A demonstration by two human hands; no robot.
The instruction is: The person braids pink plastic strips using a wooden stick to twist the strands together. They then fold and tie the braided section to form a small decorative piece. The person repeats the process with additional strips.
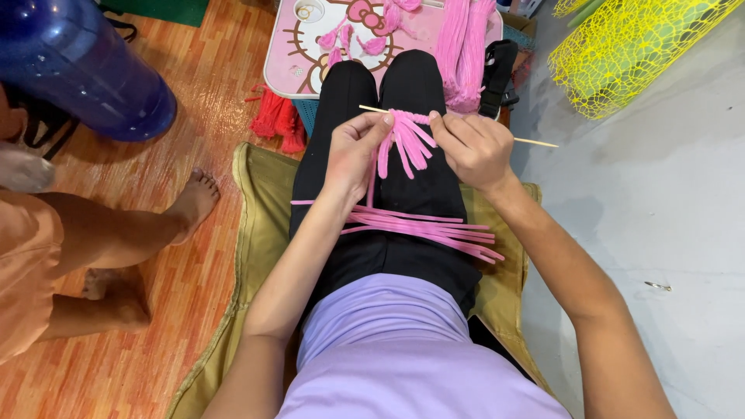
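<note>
While a blue jug (81,66) fills the top left corner, another person's bare legs (116,240) rest on the wood floor (209,85) below it, foot (195,198) just beside an olive cushion (252,202). Red yarn bundles (278,118) lie near the cushion's top edge. A pink tray (289,54) sits past the knees, with pink yarn scraps (365,35) and a pink strand bundle (466,46) on it. Left hand (353,151) is closed in a pinch, fingertips gripping pink strands (403,140) that hang looped over a thin stick (535,142). Stick lies roughly level above the black-trousered lap (388,233). Right hand (473,147) is curled closed, thumb and fingers pinching the stick just beside the loops; the stick's far end pokes out to the right. Loose strands (434,226) lie across the thighs, below both hands. Yellow mesh (628,46) lies top right on grey floor (660,194), well apart from the hands.
</note>
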